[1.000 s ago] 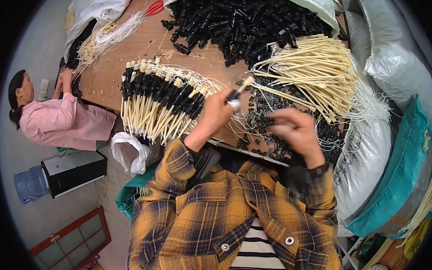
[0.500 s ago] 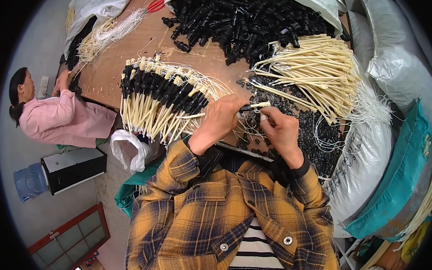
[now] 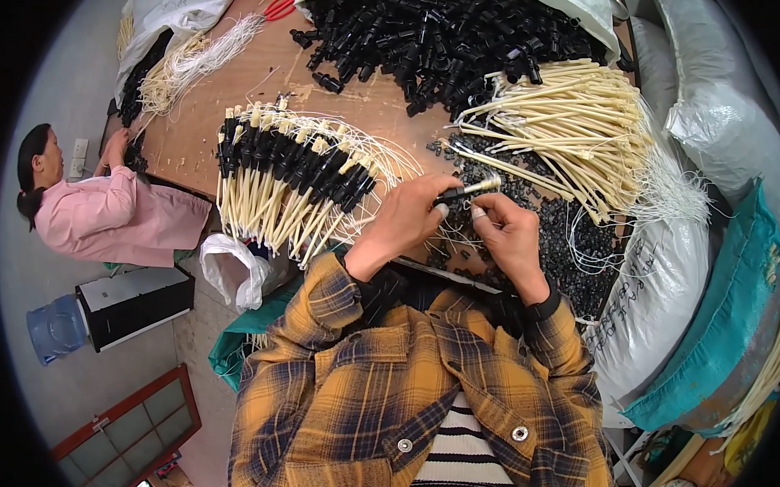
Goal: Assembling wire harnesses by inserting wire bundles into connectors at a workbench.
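My left hand (image 3: 399,214) is closed around a black plastic fitting (image 3: 453,193). A short cream tube end (image 3: 481,186) sticks out of the fitting toward the right. Just below that end, my right hand (image 3: 510,232) is pinched, thumb against fingers; whatever sits between the fingertips is too small to make out. To the left of my hands lies a fanned row of cream tubes (image 3: 268,200) with black fittings (image 3: 293,165) on them and thin white strings trailing off. Small black pieces (image 3: 571,254) are scattered beneath and beside my right hand.
A heap of black fittings (image 3: 435,44) spills from a white sack at the back. Plain cream tubes (image 3: 567,134) are bundled at right. Stuffed white sacks (image 3: 658,294) and a teal sack (image 3: 719,309) line the right side. A person in pink (image 3: 118,201) works at far left.
The fitting in my left hand has turned and come further into view, its cream end now higher and further right. My right hand stays almost in place, slightly below it.
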{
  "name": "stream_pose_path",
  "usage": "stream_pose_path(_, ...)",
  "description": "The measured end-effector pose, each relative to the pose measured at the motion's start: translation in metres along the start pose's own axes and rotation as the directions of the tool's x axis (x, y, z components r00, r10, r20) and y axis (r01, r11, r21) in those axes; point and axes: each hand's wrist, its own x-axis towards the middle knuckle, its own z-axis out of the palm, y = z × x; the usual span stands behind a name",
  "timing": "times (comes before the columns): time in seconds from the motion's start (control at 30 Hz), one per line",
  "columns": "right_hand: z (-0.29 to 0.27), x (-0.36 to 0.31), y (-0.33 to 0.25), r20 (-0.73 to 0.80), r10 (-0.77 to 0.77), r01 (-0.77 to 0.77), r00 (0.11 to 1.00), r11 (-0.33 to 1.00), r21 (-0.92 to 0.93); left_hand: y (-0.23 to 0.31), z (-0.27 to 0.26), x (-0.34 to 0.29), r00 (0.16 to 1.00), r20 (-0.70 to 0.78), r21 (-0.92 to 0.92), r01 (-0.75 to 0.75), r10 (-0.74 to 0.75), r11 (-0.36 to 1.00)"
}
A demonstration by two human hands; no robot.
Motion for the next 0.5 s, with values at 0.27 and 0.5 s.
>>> stream_pose_path(0.27,-0.015,0.004,0.002,0.003,-0.188,0.186,0.982,0.969,-0.162,-0.007,-0.007,0.001,0.978,0.014,-0.097,0.206,-0.206,0.974)
stream_pose_path(0.5,-0.01,0.003,-0.009,0.035,-0.118,0.118,0.992,0.993,0.012,0.012,0.0,0.009,0.953,0.107,-0.295,0.304,-0.285,0.906)
